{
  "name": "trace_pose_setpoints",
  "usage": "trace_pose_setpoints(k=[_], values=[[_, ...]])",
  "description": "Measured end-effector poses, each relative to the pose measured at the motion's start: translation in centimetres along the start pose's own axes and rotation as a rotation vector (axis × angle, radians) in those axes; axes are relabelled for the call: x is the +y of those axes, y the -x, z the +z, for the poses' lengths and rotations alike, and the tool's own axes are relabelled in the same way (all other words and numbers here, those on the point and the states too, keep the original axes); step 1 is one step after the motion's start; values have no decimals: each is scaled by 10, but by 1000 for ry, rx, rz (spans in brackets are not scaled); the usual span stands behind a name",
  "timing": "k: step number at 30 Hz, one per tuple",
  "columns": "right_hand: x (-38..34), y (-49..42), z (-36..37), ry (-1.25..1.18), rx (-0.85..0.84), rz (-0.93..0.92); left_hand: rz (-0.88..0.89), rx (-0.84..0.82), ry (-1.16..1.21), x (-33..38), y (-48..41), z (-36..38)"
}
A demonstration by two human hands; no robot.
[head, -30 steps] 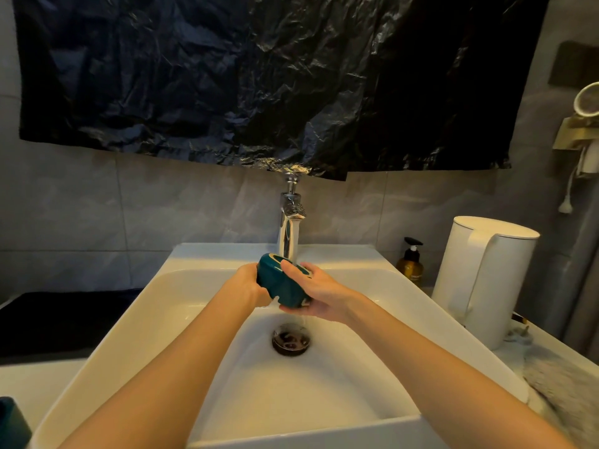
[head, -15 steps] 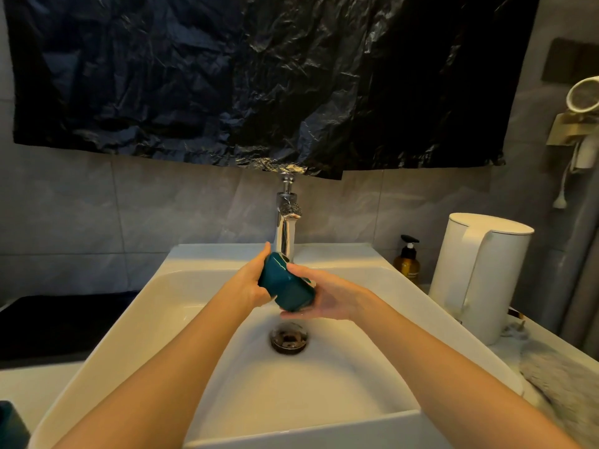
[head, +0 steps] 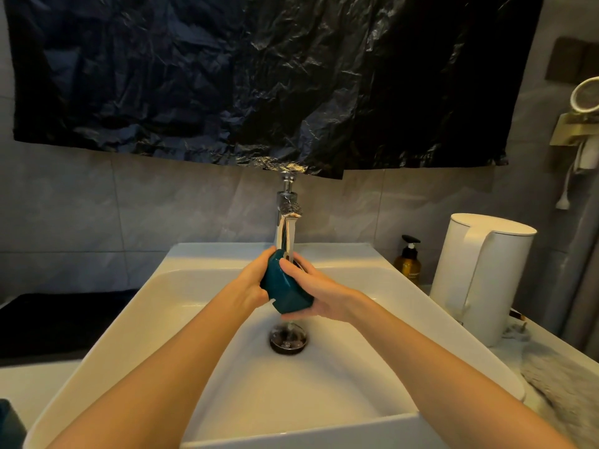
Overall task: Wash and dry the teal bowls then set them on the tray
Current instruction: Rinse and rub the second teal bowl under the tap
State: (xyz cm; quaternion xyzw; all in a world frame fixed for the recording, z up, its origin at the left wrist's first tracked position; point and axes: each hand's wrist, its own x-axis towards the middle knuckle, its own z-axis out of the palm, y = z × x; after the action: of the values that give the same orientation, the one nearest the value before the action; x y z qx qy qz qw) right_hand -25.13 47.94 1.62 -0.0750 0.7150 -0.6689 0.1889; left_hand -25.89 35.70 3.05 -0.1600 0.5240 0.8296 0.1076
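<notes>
A small teal bowl is held over the white sink, tipped on its side under the chrome faucet. Water runs from the spout onto the bowl's upper edge and falls into the drain. My left hand grips the bowl's left side. My right hand cups it from the right and below, thumb pressed on its outer wall. The bowl's inside faces away and is hidden. Another teal object shows at the lower left edge, cut off by the frame.
A white electric kettle stands right of the sink, an amber pump bottle behind it. A grey fluffy cloth lies at the lower right. A dark surface lies left of the sink. Black plastic sheeting covers the wall.
Both hands have turned the bowl and lifted it closer under the spout. My right thumb has slid up over its outer wall.
</notes>
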Motion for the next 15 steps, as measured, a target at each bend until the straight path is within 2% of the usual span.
trace_pose_setpoints(k=[4, 7, 9, 12, 15], values=[[4, 0, 6, 158, 78, 18, -9, -20, -75, 0, -2, -5], [4, -5, 10, 119, 136, 61, 16, -28, -98, 2, -3, -4], [2, -7, 11, 225, 178, -9, 27, -30, -104, 2, -1, -2], [-1, -2, 8, 466, 146, -161, 21, -19, -80, 4, -1, -3], [2, 10, 11, 397, 54, -205, 19, 8, -47, 5, -1, -6]])
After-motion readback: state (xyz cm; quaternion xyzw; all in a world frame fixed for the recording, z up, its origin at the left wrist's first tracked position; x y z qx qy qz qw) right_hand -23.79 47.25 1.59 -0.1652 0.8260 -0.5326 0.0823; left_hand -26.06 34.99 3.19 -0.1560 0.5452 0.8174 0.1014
